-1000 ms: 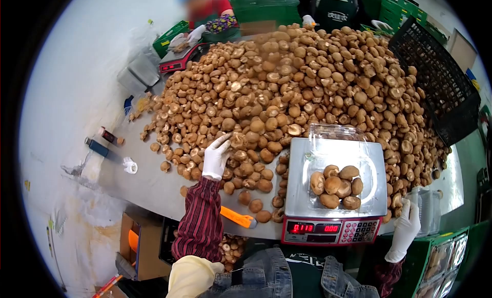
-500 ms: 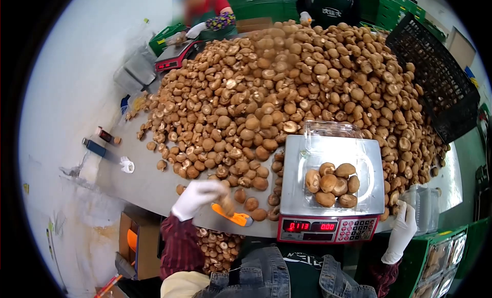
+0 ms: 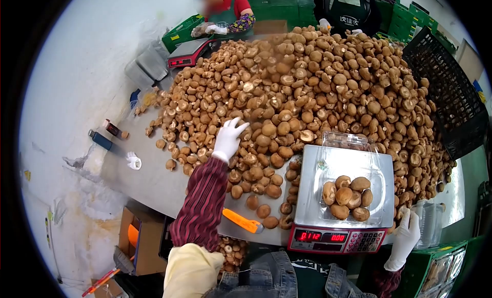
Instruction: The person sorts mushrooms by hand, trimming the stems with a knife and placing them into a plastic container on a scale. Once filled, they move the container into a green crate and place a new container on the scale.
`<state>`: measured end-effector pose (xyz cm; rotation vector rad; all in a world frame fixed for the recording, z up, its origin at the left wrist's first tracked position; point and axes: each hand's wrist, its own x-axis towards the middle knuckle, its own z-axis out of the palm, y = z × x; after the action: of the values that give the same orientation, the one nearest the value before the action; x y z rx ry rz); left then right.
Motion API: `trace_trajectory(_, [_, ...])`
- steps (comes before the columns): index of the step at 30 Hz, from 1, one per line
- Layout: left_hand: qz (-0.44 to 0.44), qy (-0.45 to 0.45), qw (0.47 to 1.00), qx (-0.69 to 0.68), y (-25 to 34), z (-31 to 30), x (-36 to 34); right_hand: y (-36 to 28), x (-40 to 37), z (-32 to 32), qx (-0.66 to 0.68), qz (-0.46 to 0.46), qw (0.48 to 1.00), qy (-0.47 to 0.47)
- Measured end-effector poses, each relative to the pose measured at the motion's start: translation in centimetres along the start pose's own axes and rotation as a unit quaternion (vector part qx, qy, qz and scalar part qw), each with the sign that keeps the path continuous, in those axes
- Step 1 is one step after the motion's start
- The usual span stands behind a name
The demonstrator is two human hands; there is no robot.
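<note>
My left hand (image 3: 228, 137), in a white glove, reaches onto the front left of the big mushroom pile (image 3: 287, 87), its fingers spread with nothing visibly held. Beside the scale's right edge, my gloved right hand (image 3: 406, 237) has its fingers pressed together near a mushroom; what it holds is hidden. A clear plastic tray (image 3: 373, 195) with several brown mushrooms (image 3: 353, 198) rests on the scale (image 3: 307, 211), whose red display reads 0.112. An orange-handled knife (image 3: 241, 221) lies on the metal table (image 3: 148, 170), left of the scale.
Clear empty trays (image 3: 429, 223) stand at the right, above a green crate (image 3: 441, 257). A black crate (image 3: 451, 93) leans at the pile's right. Another scale (image 3: 189, 52) stands back left. Two co-workers (image 3: 230, 13) work at the far side. Bottles (image 3: 100, 139) stand at the left.
My left hand has moved from near the knife, where it had a mushroom, forward onto the pile and opened. The display went from 0.113 to 0.112. The view has shifted slightly.
</note>
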<state>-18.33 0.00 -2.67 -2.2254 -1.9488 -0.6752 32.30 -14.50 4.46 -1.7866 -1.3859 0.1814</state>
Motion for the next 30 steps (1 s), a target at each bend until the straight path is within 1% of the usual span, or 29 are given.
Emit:
trace_trajectory(1, [0.002, -0.028, 0.999, 0.045, -0.8, 1.1, 1.2, 0.5, -0.2, -0.2, -0.012, -0.018, 1.000, 0.010])
trace_trajectory(2, [0.003, -0.028, 0.996, 0.080, -2.3, 2.3, 2.0, 2.0, -0.3, -0.2, -0.039, -0.017, 0.999, 0.032])
trace_trajectory(3, [-0.025, -0.024, 0.999, 0.012, -3.1, 2.2, 2.8, 2.7, -0.4, -0.6, -0.042, -0.016, 0.998, 0.034])
trace_trajectory(4, [-0.059, 0.007, 0.994, -0.095, -3.8, 2.0, 2.9, 3.2, -0.4, -0.9, -0.028, -0.007, 0.999, 0.035])
trace_trajectory(5, [-0.094, 0.037, 0.975, -0.199, -4.3, 2.0, 3.0, 3.6, -0.5, -1.0, -0.013, 0.002, 0.999, 0.036])
trace_trajectory(6, [-0.125, 0.026, 0.946, -0.298, -3.6, 0.3, 2.6, 1.9, -0.5, -1.1, 0.035, 0.060, 0.997, 0.032])
trace_trajectory(7, [-0.208, -0.018, 0.848, -0.488, -2.0, -1.6, 2.2, 1.9, -0.4, -1.2, 0.037, 0.061, 0.997, 0.031])
trace_trajectory(9, [-0.234, -0.030, 0.727, -0.645, -1.2, -2.7, 0.8, 2.8, 0.1, -1.2, -0.003, 0.125, 0.992, -0.010])
trace_trajectory(10, [-0.224, -0.029, 0.678, -0.699, -1.5, -2.4, -0.3, 3.2, 0.3, -0.9, -0.010, 0.094, 0.996, -0.008])
trace_trajectory(11, [-0.198, -0.034, 0.636, -0.745, -1.7, -2.1, -1.1, 3.2, 0.4, -0.5, -0.007, 0.092, 0.996, -0.013])
trace_trajectory(13, [-0.190, -0.058, 0.593, -0.781, -1.4, -2.7, -2.6, 2.2, 0.8, 0.1, -0.011, 0.076, 0.997, 0.000])
trace_trajectory(14, [-0.185, -0.062, 0.571, -0.798, -1.1, -2.9, -3.3, 1.3, 1.0, 0.4, 0.000, 0.016, 1.000, 0.009])
trace_trajectory(15, [-0.185, -0.063, 0.570, -0.798, -0.5, -3.4, -3.7, 0.7, 1.1, 0.7, -0.001, 0.016, 1.000, 0.010])
trace_trajectory(17, [-0.194, -0.088, 0.548, -0.809, 1.5, -3.8, -3.7, 0.3, 1.0, 1.0, 0.020, -0.011, 1.000, 0.010])
trace_trajectory(18, [-0.197, -0.106, 0.582, -0.781, 3.0, -4.4, -3.4, 0.2, 1.0, 1.2, 0.016, -0.035, 0.999, 0.017])
trace_trajectory(19, [-0.197, -0.127, 0.613, -0.754, 4.9, -4.9, -3.1, -0.2, 0.8, 1.1, -0.004, -0.061, 0.998, 0.001])
trace_trajectory(21, [-0.146, -0.153, 0.767, -0.606, 9.1, -5.3, -3.0, 0.5, 0.4, 1.1, -0.035, -0.082, 0.995, -0.037])
trace_trajectory(23, [-0.031, -0.144, 0.811, -0.566, 14.9, -6.4, -2.9, 1.4, 0.0, 2.0, -0.072, -0.137, 0.988, -0.022])
trace_trajectory(24, [0.046, -0.132, 0.844, -0.518, 17.4, -7.1, -2.8, 0.8, -0.3, 2.1, -0.056, -0.121, 0.991, -0.021])
trace_trajectory(25, [0.121, -0.115, 0.871, -0.462, 19.5, -7.2, -2.6, -0.3, -0.6, 2.0, -0.003, -0.013, 0.999, -0.036])
trace_trajectory(27, [0.250, -0.008, 0.908, -0.337, 22.2, -5.9, -2.3, 0.1, -0.7, 2.5, -0.010, -0.094, 0.996, -0.005])
trace_trajectory(28, [0.272, 0.026, 0.912, -0.305, 23.2, -5.3, -2.0, -0.1, -0.8, 2.5, -0.008, -0.096, 0.995, -0.004])
trace_trajectory(29, [0.266, 0.043, 0.922, -0.279, 23.9, -4.5, -1.9, -0.2, -1.0, 2.3, -0.010, -0.069, 0.997, -0.017])
trace_trajectory(30, [0.246, 0.035, 0.933, -0.259, 24.4, -4.1, -1.9, -0.3, -1.0, 2.2, -0.013, -0.043, 0.999, -0.029])
